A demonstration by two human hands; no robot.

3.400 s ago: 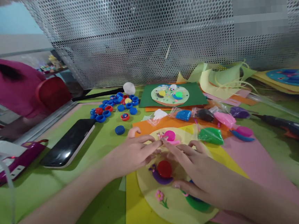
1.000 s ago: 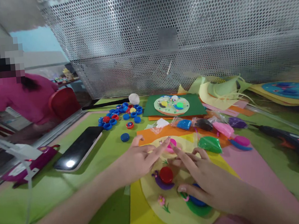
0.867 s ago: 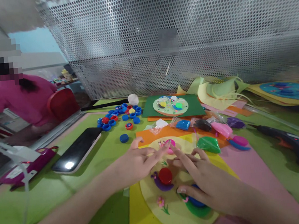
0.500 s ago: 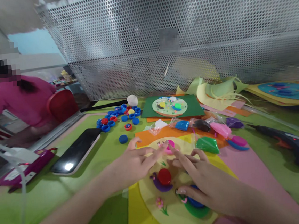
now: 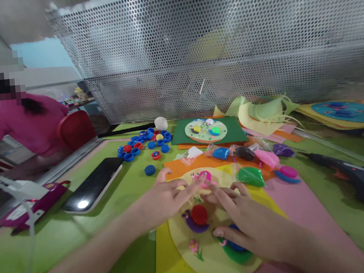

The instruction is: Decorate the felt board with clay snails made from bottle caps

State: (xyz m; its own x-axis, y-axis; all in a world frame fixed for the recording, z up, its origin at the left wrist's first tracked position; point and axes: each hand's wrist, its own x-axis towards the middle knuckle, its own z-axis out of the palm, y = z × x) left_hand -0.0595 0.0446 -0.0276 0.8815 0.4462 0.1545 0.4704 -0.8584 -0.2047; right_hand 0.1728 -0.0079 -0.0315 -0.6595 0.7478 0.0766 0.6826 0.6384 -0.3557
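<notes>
A pale yellow disc (image 5: 213,272) is reached over by both bare hands. At its far edge the pink snail (image 5: 209,177) is partly covered by the outstretched index fingertip of the left hand (image 5: 164,201), whose other fingers are loosely bent. The index finger of the right hand (image 5: 256,225) is pointed at the same spot, its tip brought just beside the left one (whether anything tiny is pinched there cannot be told). The right hand is spread fairly wide, and its thumb is held over the green snail (image 5: 235,253), which is partly hidden beneath it. Between the hands, on the near side of the fingertips, the purple snail (image 5: 194,225) with its red cap (image 5: 199,215) is left uncovered. Nearer still, a pink flower (image 5: 193,246) is seen. Beyond the right hand's knuckles, a bag of green clay (image 5: 251,176) is placed.
</notes>
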